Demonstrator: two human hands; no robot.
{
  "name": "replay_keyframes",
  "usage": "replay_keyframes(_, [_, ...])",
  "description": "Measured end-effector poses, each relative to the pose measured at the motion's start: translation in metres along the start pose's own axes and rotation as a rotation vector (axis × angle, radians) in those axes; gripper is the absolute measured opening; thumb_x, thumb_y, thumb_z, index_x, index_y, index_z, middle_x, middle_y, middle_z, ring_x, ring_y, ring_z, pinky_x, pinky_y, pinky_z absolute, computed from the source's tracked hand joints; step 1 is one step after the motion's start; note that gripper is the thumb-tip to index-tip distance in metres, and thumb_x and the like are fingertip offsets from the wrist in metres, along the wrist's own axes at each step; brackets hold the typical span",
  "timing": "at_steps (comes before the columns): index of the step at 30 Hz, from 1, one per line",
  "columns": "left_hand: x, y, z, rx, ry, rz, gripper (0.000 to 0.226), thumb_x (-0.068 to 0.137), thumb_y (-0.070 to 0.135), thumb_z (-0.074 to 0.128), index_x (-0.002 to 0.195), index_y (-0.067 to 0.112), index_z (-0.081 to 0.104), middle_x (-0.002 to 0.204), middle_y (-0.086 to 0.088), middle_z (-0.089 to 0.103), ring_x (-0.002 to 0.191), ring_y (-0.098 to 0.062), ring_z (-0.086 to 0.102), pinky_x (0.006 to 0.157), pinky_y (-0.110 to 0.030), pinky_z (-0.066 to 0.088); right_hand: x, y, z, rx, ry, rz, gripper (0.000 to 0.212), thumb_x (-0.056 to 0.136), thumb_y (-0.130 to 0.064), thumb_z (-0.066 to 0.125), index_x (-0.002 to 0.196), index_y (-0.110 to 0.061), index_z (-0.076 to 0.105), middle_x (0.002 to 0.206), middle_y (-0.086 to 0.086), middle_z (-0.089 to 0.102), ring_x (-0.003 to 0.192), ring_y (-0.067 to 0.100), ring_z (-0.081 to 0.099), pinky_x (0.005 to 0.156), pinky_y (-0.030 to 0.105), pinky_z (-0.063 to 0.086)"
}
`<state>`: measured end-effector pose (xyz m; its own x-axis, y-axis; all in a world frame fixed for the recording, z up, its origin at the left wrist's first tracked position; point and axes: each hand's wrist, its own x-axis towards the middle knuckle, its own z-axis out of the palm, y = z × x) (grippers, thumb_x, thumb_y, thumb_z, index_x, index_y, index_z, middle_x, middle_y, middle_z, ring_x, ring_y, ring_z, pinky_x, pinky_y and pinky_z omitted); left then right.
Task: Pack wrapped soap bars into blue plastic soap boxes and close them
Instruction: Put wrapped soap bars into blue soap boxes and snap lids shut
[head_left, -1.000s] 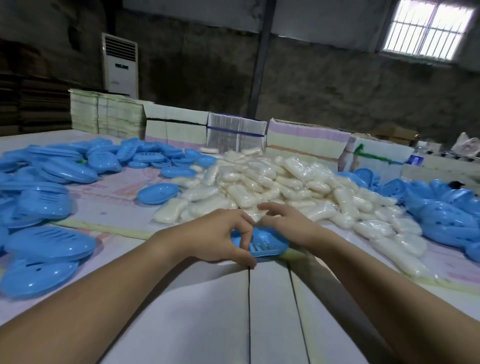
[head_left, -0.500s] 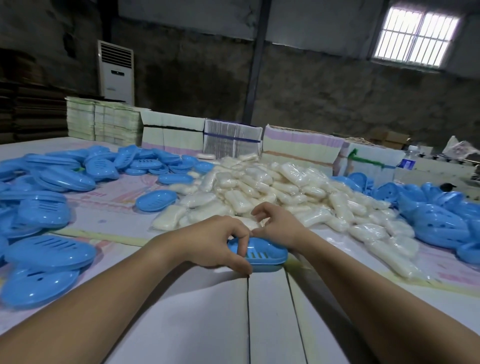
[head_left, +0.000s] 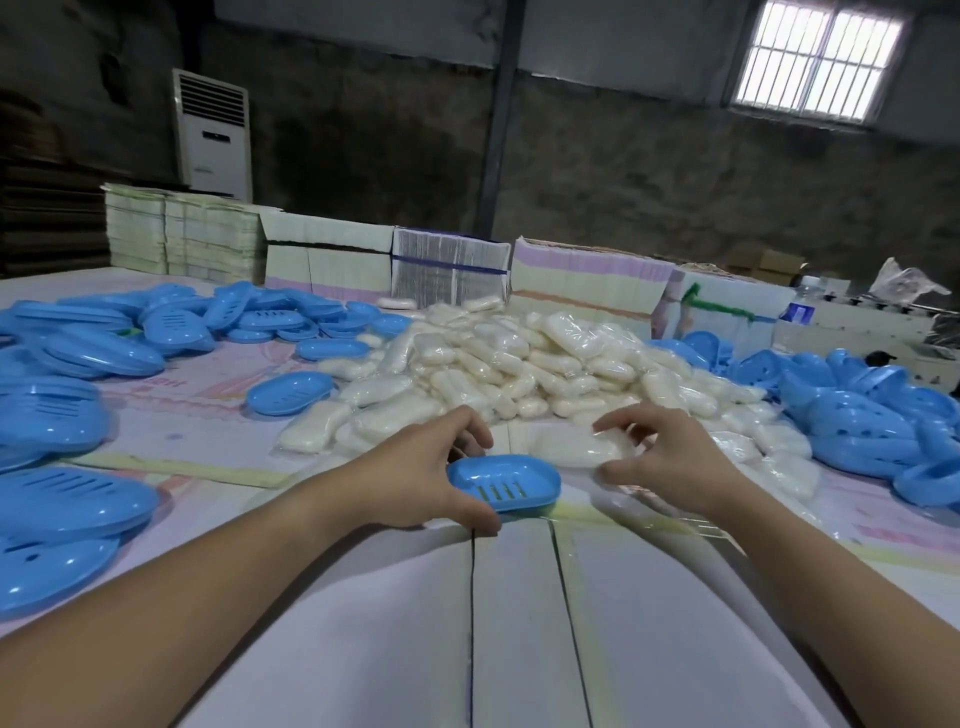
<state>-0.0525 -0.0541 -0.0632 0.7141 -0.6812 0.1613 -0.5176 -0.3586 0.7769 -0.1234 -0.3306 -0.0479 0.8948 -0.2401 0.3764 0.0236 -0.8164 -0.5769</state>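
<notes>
The left hand (head_left: 431, 467) keeps its grip curled round the near end of the closed blue oval plastic soap box (head_left: 503, 482), thumb below the rim and fingers behind, the box resting on the white bench (head_left: 519, 623) just in front of the person. What has changed is the right hand (head_left: 660, 457): half a second ago it pressed on the box beside the left, and now it has come off and moved to the right, its fingers spread in a wide, loose grip over a white plastic-wrapped soap bar (head_left: 571, 447) lying just behind the box; whether it touches the wrapper yet I cannot tell. I judge this box closed and done, and the next bar being fetched from the heap of wrapped soap bars (head_left: 519, 358). Loose blue box halves (head_left: 67, 509) lie to the left and more blue shells (head_left: 857, 410) to the right.
</notes>
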Motion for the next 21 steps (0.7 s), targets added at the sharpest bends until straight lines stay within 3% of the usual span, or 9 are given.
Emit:
replay_keyframes(6, [0.004,-0.001,0.004,-0.023,0.039,0.002,0.07,0.059,0.029,0.096,0.107,0.043,0.047,0.112,0.014,0.058,0.104,0.0,0.056,0.048,-0.016,0.048,0.001,-0.008,-0.011,0.108,0.036,-0.076,0.039,0.056,-0.02,0.087,0.087,-0.04,0.073,0.099,-0.007,0.068,0.08,0.006,0.058,0.073,0.023,0.046])
replay_keyframes(10, [0.006,-0.003,0.006,-0.008,0.057,0.014,0.069,0.061,0.028,0.095,0.107,0.043,0.047,0.111,0.015,0.059,0.104,0.002,0.056,0.061,-0.02,0.055,-0.001,-0.008,-0.016,0.156,0.047,-0.06,0.037,0.057,-0.018,0.087,0.087,-0.036,0.074,0.099,-0.003,0.069,0.079,0.009,0.058,0.072,0.018,0.046])
replay_keyframes(14, [0.009,-0.004,0.008,0.014,0.071,0.043,0.068,0.062,0.026,0.095,0.108,0.042,0.047,0.112,0.014,0.06,0.098,0.01,0.055,0.076,-0.012,0.051,-0.006,-0.016,-0.017,0.271,0.04,-0.036,0.038,0.057,-0.014,0.088,0.088,-0.032,0.076,0.1,0.002,0.07,0.084,0.017,0.059,0.071,0.014,0.046])
replay_keyframes(18, [0.008,-0.003,0.011,0.047,0.061,0.052,0.066,0.061,0.031,0.094,0.108,0.044,0.049,0.113,0.015,0.058,0.099,0.002,0.058,0.079,-0.02,0.054,-0.017,-0.036,0.008,0.173,-0.222,-0.12,0.036,0.063,-0.016,0.087,0.089,-0.036,0.075,0.087,-0.026,0.065,0.072,-0.008,0.056,0.064,0.007,0.043])
replay_keyframes(21, [0.007,-0.002,0.011,0.077,0.07,0.059,0.064,0.06,0.032,0.095,0.107,0.041,0.052,0.113,0.013,0.059,0.105,-0.004,0.058,0.082,-0.026,0.055,-0.017,-0.04,0.02,0.146,-0.277,-0.156,0.033,0.069,-0.023,0.085,0.091,-0.042,0.07,0.09,-0.041,0.057,0.079,-0.014,0.053,0.064,0.007,0.044])
